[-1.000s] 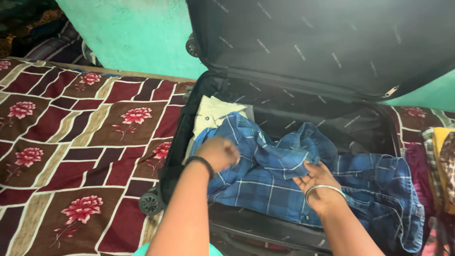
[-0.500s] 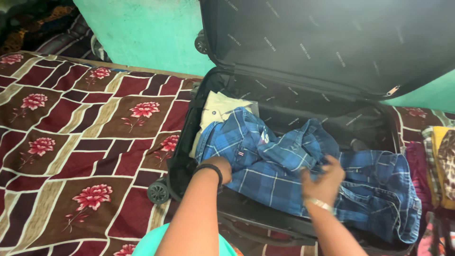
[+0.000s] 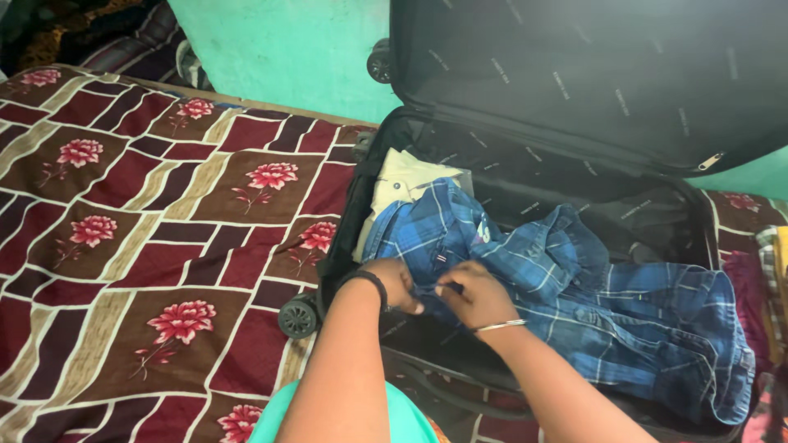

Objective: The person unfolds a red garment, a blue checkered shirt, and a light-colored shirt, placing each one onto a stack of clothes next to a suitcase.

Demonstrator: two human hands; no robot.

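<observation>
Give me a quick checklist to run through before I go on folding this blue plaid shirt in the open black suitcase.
1. Both hands on the shirt: ok. Left hand and right hand pinch the near edge of the blue plaid shirt.
2. Shirt lying flat: not ok, it is bunched and creased.
3. Shirt wholly inside the black suitcase: not ok, its right end droops over the rim.
4. Suitcase lid raised out of the way: ok.
5. Cream folded garment undisturbed: ok, though the shirt partly covers it.
6. Space underneath the shirt: cannot tell.
</observation>
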